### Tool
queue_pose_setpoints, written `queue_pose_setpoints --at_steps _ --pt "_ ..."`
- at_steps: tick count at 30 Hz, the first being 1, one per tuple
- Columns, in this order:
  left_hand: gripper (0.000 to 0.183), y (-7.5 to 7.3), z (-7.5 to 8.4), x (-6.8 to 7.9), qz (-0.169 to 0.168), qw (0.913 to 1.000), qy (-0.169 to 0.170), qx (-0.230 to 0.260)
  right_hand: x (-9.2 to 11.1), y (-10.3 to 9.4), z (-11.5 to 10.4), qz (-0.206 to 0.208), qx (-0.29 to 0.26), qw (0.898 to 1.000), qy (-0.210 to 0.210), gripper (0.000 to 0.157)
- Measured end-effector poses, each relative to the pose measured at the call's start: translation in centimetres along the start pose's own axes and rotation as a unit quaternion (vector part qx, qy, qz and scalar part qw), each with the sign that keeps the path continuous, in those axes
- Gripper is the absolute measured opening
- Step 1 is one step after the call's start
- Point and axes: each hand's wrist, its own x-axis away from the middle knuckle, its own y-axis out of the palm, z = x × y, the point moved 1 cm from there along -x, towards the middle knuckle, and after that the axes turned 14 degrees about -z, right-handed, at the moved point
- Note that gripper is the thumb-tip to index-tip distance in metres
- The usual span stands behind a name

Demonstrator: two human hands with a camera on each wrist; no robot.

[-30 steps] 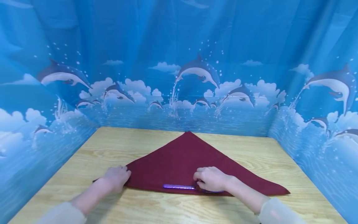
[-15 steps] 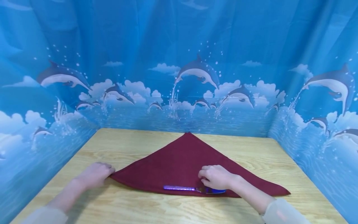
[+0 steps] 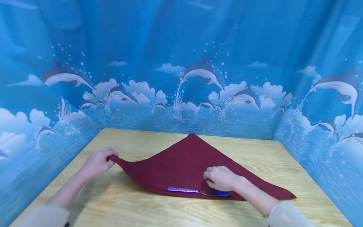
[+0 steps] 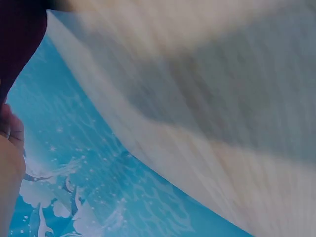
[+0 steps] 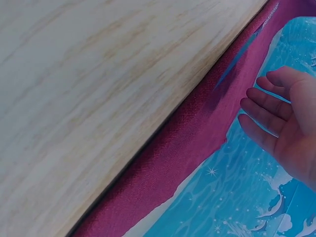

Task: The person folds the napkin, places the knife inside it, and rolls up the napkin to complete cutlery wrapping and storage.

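A dark red cloth napkin (image 3: 181,164) lies folded in a triangle, its tip toward the back. My left hand (image 3: 98,160) pinches the napkin's left corner and holds it raised above the wood. In the left wrist view, part of that hand (image 4: 11,128) shows at the left edge by the dark cloth. Along the napkin's long front edge rests a table knife (image 3: 182,190) with a glittery purple handle and a shiny blue blade. My right hand (image 3: 221,179) hovers just above the blade, fingers loosely bent and holding nothing, as the right wrist view shows.
A light wood-grain table (image 3: 158,209) carries the napkin. Blue curtains printed with dolphins (image 3: 181,110) stand around its back and both sides. The napkin's right corner (image 3: 289,194) lies flat toward the table's right side.
My left hand has slid left to the napkin's corner and lifted it up. My right hand has let go of the knife and risen slightly off it; the knife stays in place.
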Motion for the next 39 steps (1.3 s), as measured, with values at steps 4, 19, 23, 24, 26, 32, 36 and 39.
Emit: queue_pose_setpoints --at_steps 4,19,23,24,26,32,36,39 --pt "0.019 -0.2 1.1 -1.1 0.017 0.9964 -0.027 0.078 0.0 -0.1 0.1 0.0 0.0 1.0 0.003 0.004" --pt "0.016 1.2 6.8 -5.1 -0.122 0.9469 0.001 0.298 -0.8 -1.0 -0.2 0.082 0.022 0.996 -0.027 0.01" --pt "0.012 1.8 8.0 -6.1 -0.133 0.9501 0.022 0.281 -1.7 -2.3 -0.8 0.207 0.037 0.974 -0.082 0.023" --pt "0.011 2.0 8.3 -6.4 -0.135 0.951 0.029 0.277 -1.9 -2.7 -1.1 0.234 0.035 0.967 -0.096 0.025" --pt "0.01 2.2 8.8 -6.9 -0.138 0.9491 0.043 0.28 -2.5 -3.7 -1.6 0.277 0.026 0.952 -0.124 0.029" --pt "0.008 2.8 10.3 -8.2 -0.162 0.9392 0.067 0.296 -4.0 -6.0 -3.4 0.342 0.035 0.923 -0.171 0.033" --pt "0.009 3.1 11.3 -9.0 -0.185 0.9367 0.082 0.286 -4.8 -6.8 -4.1 0.373 0.081 0.906 -0.183 0.036" --pt "0.01 3.4 11.9 -9.5 -0.206 0.9325 0.095 0.281 -5.1 -7.0 -4.4 0.384 0.103 0.898 -0.192 0.035"
